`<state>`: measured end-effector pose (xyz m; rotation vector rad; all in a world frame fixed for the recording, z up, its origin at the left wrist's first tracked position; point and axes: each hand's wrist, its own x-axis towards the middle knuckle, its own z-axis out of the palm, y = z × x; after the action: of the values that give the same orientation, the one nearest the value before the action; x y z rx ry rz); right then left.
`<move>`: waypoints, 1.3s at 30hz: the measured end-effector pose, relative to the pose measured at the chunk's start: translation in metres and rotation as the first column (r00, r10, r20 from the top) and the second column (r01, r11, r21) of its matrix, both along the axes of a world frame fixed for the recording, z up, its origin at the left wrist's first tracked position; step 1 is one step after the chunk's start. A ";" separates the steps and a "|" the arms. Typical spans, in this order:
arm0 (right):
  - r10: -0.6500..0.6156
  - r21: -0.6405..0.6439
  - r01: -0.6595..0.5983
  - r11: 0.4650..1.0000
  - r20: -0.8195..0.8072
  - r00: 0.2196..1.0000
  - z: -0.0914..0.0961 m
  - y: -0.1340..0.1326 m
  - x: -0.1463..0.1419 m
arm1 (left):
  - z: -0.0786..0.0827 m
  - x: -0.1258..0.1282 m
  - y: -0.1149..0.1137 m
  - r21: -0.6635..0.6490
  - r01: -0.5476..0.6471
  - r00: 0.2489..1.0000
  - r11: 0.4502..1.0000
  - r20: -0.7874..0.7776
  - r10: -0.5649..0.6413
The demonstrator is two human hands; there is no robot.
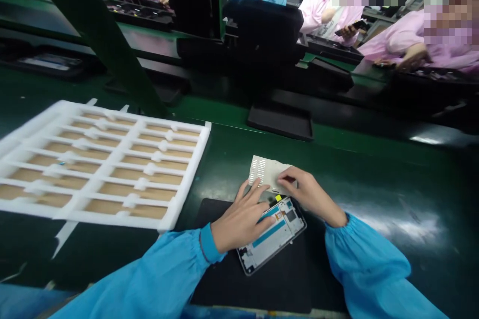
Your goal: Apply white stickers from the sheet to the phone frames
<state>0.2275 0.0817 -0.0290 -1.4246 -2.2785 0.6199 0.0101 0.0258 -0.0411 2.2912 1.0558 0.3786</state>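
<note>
An opened phone body, with a pale metal plate and blue strips, lies at a slant on a black mat. My left hand reaches across its upper left part, fingers spread, with fingertips on a pale sheet. Rows of small light strips run along that sheet's left side. My right hand is at the sheet's right end, thumb and forefinger pinched together; what is between them is too small to make out. A yellow square tab shows at the phone's top edge.
A white foam tray with cardboard-coloured compartments sits on the green bench at left. A flat black tray lies beyond the sheet. A slanted green post rises at left. Several people in pink or blue work across the line.
</note>
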 end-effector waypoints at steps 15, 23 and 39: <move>0.010 -0.119 0.035 0.992 0.359 0.933 0.006 -0.017 -0.028 | 0.000 -0.001 0.004 -0.007 0.068 0.996 0.998 -0.062 -0.068; -0.031 -0.136 0.074 0.988 0.291 0.956 0.004 -0.020 -0.027 | 0.002 -0.001 0.004 -0.010 0.071 0.996 0.997 -0.046 -0.072; -0.348 -0.015 0.376 0.926 -0.419 0.839 0.001 -0.031 -0.013 | -0.003 0.000 0.003 -0.001 0.063 0.997 0.998 -0.052 -0.063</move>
<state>0.2140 0.0508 -0.0276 -1.4727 -1.6302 0.6415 0.0103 0.0286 -0.0443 2.3404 1.0056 0.2961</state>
